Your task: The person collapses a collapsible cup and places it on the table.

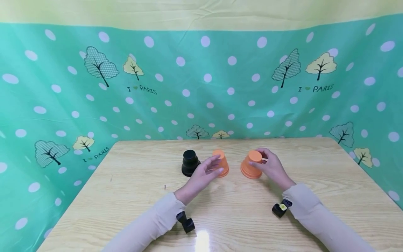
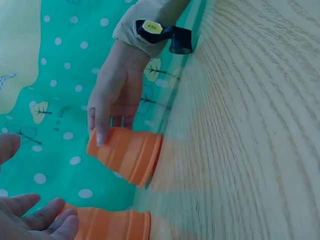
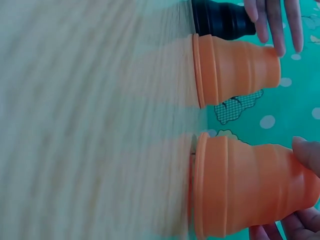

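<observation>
Two orange ridged cups and a black ridged cup [image 1: 189, 161] stand upside down in a row on the table. My right hand [image 1: 274, 168] holds the right orange cup [image 1: 248, 168] near its narrow top, thumb on the near side and fingers behind. In the left wrist view that cup [image 2: 127, 152] leans a little, and the right wrist view shows a thin gap under its rim. My left hand [image 1: 204, 175] is beside the middle orange cup [image 1: 224, 163], fingers loosely bent. Its fingertips are close to that cup's top; whether they touch is unclear.
The light wooden table [image 1: 135, 196] reaches back to a green dotted curtain [image 1: 176, 80] printed with trees. Small black wrist cameras sit on the left sleeve [image 1: 157, 213] and the right sleeve [image 1: 310, 206].
</observation>
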`<state>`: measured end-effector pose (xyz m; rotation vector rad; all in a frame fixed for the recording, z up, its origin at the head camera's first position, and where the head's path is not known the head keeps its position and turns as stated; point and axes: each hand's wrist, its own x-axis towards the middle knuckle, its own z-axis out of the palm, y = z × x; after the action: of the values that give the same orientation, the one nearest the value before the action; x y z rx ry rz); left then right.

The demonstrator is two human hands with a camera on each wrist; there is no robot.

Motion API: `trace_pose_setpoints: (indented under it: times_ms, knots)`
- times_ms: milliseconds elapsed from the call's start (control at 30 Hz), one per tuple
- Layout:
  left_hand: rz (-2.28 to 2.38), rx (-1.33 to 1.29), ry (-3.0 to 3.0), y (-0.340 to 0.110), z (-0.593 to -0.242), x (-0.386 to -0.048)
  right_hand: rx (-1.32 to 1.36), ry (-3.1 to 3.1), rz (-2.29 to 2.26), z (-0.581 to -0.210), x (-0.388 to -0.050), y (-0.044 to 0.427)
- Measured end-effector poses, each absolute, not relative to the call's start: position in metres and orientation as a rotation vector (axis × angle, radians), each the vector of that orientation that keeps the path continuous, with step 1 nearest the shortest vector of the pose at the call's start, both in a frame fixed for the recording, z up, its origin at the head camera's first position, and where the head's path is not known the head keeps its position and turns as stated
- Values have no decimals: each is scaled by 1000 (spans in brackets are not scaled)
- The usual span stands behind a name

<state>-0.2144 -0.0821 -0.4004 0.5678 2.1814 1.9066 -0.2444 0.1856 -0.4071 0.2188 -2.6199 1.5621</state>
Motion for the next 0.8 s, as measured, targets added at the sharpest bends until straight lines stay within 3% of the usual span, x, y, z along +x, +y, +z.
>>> trace_pose_setpoints:
  times_ms: [800]
  knots:
    - [1842, 557, 2203, -79, -394, -210, 442, -2457, 1655, -383, -213, 156]
